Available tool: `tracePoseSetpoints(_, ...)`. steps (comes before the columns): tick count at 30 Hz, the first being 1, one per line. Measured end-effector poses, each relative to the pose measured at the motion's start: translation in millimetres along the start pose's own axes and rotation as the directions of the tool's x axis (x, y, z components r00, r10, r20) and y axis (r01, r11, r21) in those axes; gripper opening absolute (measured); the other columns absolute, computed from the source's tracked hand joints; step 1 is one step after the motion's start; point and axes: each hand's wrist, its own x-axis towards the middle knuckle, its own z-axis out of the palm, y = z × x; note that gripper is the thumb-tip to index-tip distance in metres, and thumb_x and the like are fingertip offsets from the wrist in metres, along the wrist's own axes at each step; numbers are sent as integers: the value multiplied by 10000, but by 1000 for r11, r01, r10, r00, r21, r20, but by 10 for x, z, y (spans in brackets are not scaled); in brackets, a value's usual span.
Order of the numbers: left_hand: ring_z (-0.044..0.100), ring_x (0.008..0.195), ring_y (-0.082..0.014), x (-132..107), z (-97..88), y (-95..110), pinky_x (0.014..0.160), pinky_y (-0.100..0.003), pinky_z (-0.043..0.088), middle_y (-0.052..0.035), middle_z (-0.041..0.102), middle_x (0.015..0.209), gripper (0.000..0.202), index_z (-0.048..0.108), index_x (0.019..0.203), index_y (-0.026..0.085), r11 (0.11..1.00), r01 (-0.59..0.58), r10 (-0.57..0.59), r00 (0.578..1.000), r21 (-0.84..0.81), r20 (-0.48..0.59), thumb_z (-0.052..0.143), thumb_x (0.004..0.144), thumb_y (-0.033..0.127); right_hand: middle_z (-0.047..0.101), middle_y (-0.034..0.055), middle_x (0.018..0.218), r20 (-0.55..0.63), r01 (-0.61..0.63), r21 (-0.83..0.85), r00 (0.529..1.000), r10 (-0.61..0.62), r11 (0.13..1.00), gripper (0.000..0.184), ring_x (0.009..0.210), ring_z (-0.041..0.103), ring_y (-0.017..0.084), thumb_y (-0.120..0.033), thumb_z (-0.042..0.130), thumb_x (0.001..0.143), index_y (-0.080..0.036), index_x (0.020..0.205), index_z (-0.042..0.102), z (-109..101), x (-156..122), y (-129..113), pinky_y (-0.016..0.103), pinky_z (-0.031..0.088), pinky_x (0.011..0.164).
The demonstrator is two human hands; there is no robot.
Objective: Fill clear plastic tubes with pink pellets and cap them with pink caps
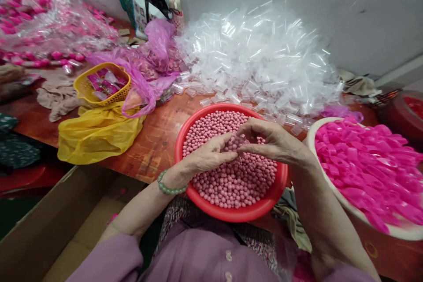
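Over a red basin (pixel 236 216) of pink beads (pixel 228 185), my left hand (pixel 209 154) grips a small clear plastic tube (pixel 234 143). Pink beads show through its wall. My right hand (pixel 269 141) is closed around the tube's right end, thumb and fingers curled at it; the exact contact there is partly hidden. The tube lies roughly sideways between both hands, just above the beads. A green bead bracelet (pixel 170 187) circles my left wrist.
Behind the basin rises a large heap of clear plastic tubes (pixel 251 57). A white basin (pixel 330 185) of bright pink plastic pieces (pixel 370 167) stands at right. Leftward are a yellow basket (pixel 82 90), a yellow bag (pixel 99 134) and bagged pink pieces (pixel 62 26). An open cardboard box (pixel 42 224) sits lower left.
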Motion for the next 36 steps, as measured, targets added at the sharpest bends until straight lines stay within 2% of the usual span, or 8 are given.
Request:
tracePoseSetpoints(10, 572, 1121, -253, -6, -63, -5, 1040, -430, 426, -97, 651, 1192, 439, 639, 1190, 169, 979, 61, -67, 997, 196, 27, 664, 850, 446, 441, -66, 669, 190, -141, 66, 974, 126, 988, 312, 603, 381, 79, -395, 774, 814, -179, 831, 549, 19, 69, 133, 228, 310, 531)
tracePoseSetpoints(15, 567, 1114, -240, 47, -20, 1, 1038, -412, 411, -91, 649, 1158, 425, 635, 1146, 164, 989, 73, -82, 995, 125, 61, 694, 833, 446, 396, -70, 655, 192, -119, 11, 975, 115, 993, 396, 606, 345, 79, -441, 769, 811, -199, 732, 465, 20, 76, 131, 229, 294, 537)
tracePoseSetpoints(23, 409, 693, -107, 102, -20, -25, 642, -259, 358, 18, 484, 764, 420, 627, 871, 162, 993, 95, -95, 995, -65, 7, 828, 713, 496, 425, -55, 669, 182, -150, 23, 973, 144, 988, 306, 625, 393, 88, -356, 707, 842, -199, 716, 476, 78, 81, 182, 225, 334, 566)
tracePoseSetpoints(26, 450, 705, -90, 96, -28, -29, 641, -231, 368, 13, 509, 793, 386, 630, 894, 146, 973, 130, -128, 992, -191, 22, 847, 713, 410, 418, -58, 682, 86, -174, 151, 983, 162, 973, 342, 623, 389, 85, -415, 742, 817, -200, 749, 486, 109, 45, 246, 222, 347, 561)
tracePoseSetpoints(29, 523, 710, -83, 84, -41, -31, 658, -210, 420, 2, 569, 809, 350, 637, 897, 141, 943, 183, -192, 981, -276, -6, 862, 710, 333, 501, -38, 772, -44, -161, 260, 983, 179, 952, 408, 665, 480, 103, -497, 765, 793, -212, 990, 549, 121, -6, 283, 237, 443, 600)
tracePoseSetpoints(31, 579, 720, -98, 84, -55, -24, 679, -220, 474, -12, 618, 826, 353, 650, 932, 146, 921, 207, -229, 973, -331, -27, 853, 728, 350, 603, 39, 1000, -75, -165, 145, 981, 177, 976, 577, 784, 594, 151, -534, 753, 799, -228, 1234, 530, 90, -75, 274, 302, 536, 695)
tracePoseSetpoints(33, 630, 730, -127, 94, -69, -6, 710, -257, 528, -31, 657, 827, 387, 660, 965, 146, 892, 214, -251, 967, -399, -43, 785, 795, 471, 561, 133, 1299, -136, -188, -136, 976, 170, 973, 670, 995, 644, 237, -548, 719, 830, -239, 1380, 497, 9, -223, 253, 404, 565, 854)
tracePoseSetpoints(36, 680, 736, -163, 123, -77, 32, 760, -310, 567, -67, 697, 809, 559, 666, 953, 134, 861, 216, -281, 957, -460, -77, 560, 893, 679, 496, 176, 1446, -315, -325, -515, 932, 177, 793, 566, 1257, 553, 345, -530, 624, 911, -247, 1395, 548, -215, -667, 286, 521, 461, 1054)
